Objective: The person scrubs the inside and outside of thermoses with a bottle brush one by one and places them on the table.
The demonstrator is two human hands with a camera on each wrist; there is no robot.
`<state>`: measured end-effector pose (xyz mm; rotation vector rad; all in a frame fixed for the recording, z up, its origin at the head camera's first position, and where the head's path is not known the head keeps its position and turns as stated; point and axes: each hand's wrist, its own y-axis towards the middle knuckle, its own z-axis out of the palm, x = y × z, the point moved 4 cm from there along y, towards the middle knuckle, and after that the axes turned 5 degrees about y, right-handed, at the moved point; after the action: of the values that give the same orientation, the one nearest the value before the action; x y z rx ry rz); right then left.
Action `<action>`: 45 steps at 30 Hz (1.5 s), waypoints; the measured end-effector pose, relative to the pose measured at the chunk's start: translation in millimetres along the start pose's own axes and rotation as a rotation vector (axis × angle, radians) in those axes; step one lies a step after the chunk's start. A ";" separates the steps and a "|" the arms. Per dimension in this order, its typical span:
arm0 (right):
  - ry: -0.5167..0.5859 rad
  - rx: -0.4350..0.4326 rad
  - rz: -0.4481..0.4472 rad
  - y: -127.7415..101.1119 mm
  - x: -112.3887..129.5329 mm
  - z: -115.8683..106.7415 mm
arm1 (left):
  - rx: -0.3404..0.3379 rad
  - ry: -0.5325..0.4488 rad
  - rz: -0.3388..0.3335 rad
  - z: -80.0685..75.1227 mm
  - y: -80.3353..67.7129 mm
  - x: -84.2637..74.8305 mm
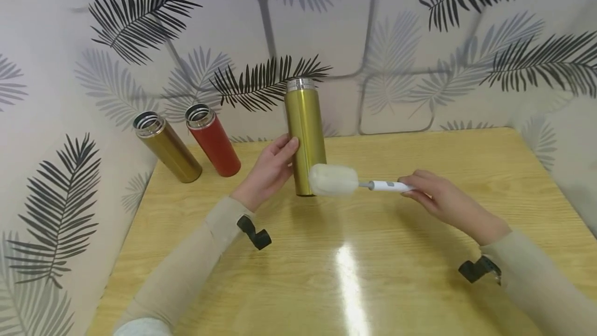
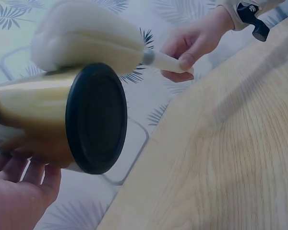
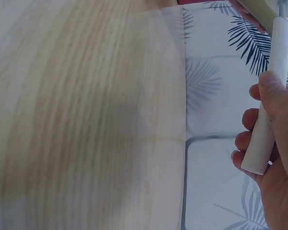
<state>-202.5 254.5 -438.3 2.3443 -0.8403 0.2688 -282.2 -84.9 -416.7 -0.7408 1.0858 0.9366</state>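
Observation:
A tall gold flask (image 1: 305, 136) with a silver open rim stands upright on the wooden table (image 1: 354, 274). My left hand (image 1: 270, 170) grips its lower side. In the left wrist view the gold flask (image 2: 43, 120) shows its black base, with my left hand (image 2: 19, 191) below it. My right hand (image 1: 436, 196) holds the white handle of a bottle brush (image 1: 387, 186). Its white sponge head (image 1: 332, 180) lies against the flask's lower front. The right wrist view shows my right hand (image 3: 271, 148) pinching the brush handle (image 3: 268, 100), and the left wrist view shows the sponge head (image 2: 81, 40).
Two more open flasks stand at the back left near the wall: a bronze-gold one (image 1: 168, 147) and a red one (image 1: 213, 140). Leaf-patterned walls (image 1: 420, 51) close the table at the back and both sides. A bright glare lies on the table's front.

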 end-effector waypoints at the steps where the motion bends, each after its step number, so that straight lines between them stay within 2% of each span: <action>1: -0.004 0.005 -0.004 -2.0 -0.3 -0.4 | -0.002 -0.006 0.006 -0.2 1.0 -0.8; 8: 0.013 0.054 -0.034 -16.5 -2.3 -2.8 | -0.051 -0.038 0.041 -4.0 5.5 -7.0; 11: -0.006 0.069 -0.035 -20.4 -3.0 -3.7 | -0.083 -0.019 0.070 -5.2 6.7 -10.3; 13: -0.028 0.073 -0.029 -21.5 -3.1 -4.4 | -0.104 0.016 0.101 -5.5 7.8 -11.7; 19: -0.122 0.075 0.007 -18.3 -1.5 -7.8 | -0.226 0.266 0.249 -3.1 6.9 -16.3; 21: -0.140 0.086 0.038 -15.6 -0.5 -8.4 | -0.263 0.322 0.283 -0.9 5.6 -17.5; 25: -0.167 0.081 0.091 -11.2 -0.2 -8.7 | -0.285 0.344 0.321 6.1 3.6 -16.2; 28: -0.205 0.039 0.101 -6.1 0.8 -9.6 | -0.299 0.354 0.352 10.2 4.2 -13.6; 32: -0.272 -0.029 0.090 1.4 5.1 -7.9 | -0.330 0.399 0.375 13.1 4.3 -9.6; 36: -0.302 -0.074 0.084 3.4 7.5 0.1 | -0.348 0.462 0.368 17.3 2.7 -6.3; 40: -0.288 -0.114 0.058 3.5 10.5 7.5 | -0.368 0.502 0.371 16.9 3.7 -7.6; 45: -0.254 -0.136 0.015 2.9 16.3 9.7 | -0.366 0.485 0.366 13.9 3.5 -16.0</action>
<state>-191.8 238.6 -438.3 2.2737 -0.9641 -0.0803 -282.7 -75.5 -397.4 -1.1321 1.5289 1.3296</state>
